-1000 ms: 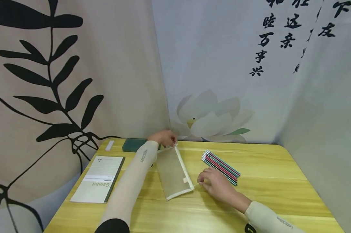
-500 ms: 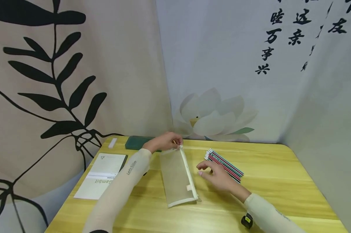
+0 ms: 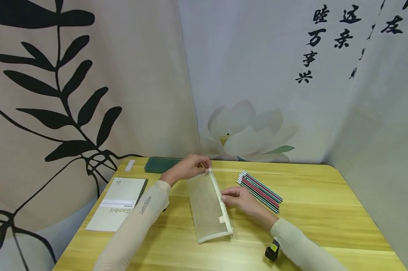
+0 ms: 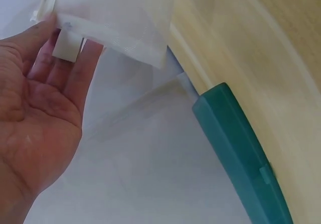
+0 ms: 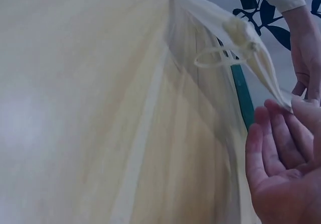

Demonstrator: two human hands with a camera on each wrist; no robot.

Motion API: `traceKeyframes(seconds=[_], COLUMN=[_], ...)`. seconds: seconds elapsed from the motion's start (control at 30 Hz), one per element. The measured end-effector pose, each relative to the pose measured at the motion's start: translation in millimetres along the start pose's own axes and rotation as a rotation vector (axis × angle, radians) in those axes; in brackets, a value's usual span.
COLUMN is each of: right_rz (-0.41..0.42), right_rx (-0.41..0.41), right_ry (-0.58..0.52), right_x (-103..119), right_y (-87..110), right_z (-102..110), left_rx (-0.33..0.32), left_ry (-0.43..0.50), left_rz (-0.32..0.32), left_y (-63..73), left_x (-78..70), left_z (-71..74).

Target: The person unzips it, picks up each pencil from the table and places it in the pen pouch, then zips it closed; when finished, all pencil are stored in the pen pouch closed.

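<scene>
A pale, see-through mesh zipper pouch (image 3: 207,209) slants across the middle of the table, its white zipper edge facing right. At its far corner, my left hand (image 3: 191,166) pinches the end of the zipper edge; the left wrist view shows thumb and fingers there, with a small white tab (image 4: 67,45) against the fingers. My right hand (image 3: 242,201) holds the zipper edge about halfway along between thumb and fingertips. A thin cord loop (image 5: 215,58) hangs from the pouch's near end in the right wrist view.
Right of the pouch lies a row of several striped pencils (image 3: 260,191), just beyond my right hand. A dark green case (image 3: 161,165) sits at the back edge beside a small white block (image 3: 130,165). A notebook (image 3: 117,205) lies at left. Curtains stand behind the table.
My right hand has let go of the cord at the pouch's near end and moved away and left to the zipper edge. My left hand keeps its hold on the far corner.
</scene>
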State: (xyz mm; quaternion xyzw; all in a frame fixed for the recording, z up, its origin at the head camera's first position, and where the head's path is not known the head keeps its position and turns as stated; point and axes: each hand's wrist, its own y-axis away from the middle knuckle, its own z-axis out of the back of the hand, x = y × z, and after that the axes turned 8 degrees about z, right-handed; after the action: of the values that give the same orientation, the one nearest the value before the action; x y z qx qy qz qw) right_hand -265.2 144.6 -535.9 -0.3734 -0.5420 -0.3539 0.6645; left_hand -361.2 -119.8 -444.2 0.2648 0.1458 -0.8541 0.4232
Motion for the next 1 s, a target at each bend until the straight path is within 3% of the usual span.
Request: traceKeyframes(seconds=[0.27,0.57,0.67,0.83,1.0], right_rz=[-0.028,-0.052,-0.064,-0.072,-0.077], right_rx=[-0.057,-0.059,-0.094,-0.127,-0.171], right_ry=[-0.099,-0.084,-0.065,-0.065,-0.08], right_x=[-9.4,-11.5,-8.9,-5.9,-3.8], right_y=[-0.6,1.4,1.1,0.7,3.2], right_z=[-6.9,-8.1,-8.4,-11.6,-16.4], left_rx=[-0.018,-0.102,-0.181,-0.397,-0.57], left_ry=[-0.028,-0.144,-0.204,-0.295,-0.294], left_rz=[0.004,0.051,0.115,0.255,0.317], left_y=[-0.2,10.0,16.8,40.1,61.8], left_x=[1.0,-0.6,-5.0,-16.0,-25.9], left_z=[-14.4,-27.7,-28.2,-25.8,-28.1])
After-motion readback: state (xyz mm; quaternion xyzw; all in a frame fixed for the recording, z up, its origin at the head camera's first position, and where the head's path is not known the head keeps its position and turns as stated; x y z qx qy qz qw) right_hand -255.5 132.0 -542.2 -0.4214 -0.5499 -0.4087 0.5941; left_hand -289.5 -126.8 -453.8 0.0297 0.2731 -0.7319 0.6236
